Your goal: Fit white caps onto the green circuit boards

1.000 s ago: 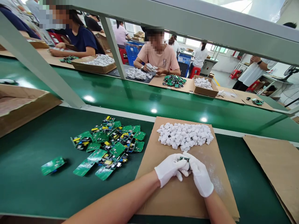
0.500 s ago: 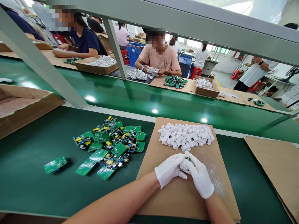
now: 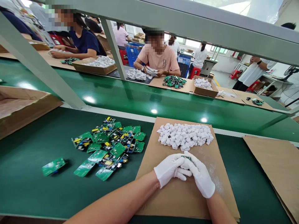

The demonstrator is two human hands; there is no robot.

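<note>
My left hand (image 3: 171, 168) and my right hand (image 3: 199, 174), both in white gloves, meet above a brown cardboard sheet (image 3: 187, 199). Between their fingers they grip a small green circuit board (image 3: 186, 157), mostly covered by the gloves. Just beyond the hands, a heap of small white wrapped pieces (image 3: 184, 135) lies on the cardboard. To the left, on the dark green surface, is a pile of green circuit boards (image 3: 118, 150) with yellow and black parts. One single board (image 3: 53, 166) lies apart from that pile, farther left.
A cardboard box (image 3: 25, 112) stands at the left. More cardboard sheets (image 3: 273, 165) lie at the right. A grey metal frame (image 3: 187, 28) crosses overhead. Beyond the green belt (image 3: 140, 99), a person in a pink shirt (image 3: 157, 59) sits among boards and boxes.
The fingers have shifted slightly, and more of the green board shows between them. The rest of the scene has moved a little to the left in view.
</note>
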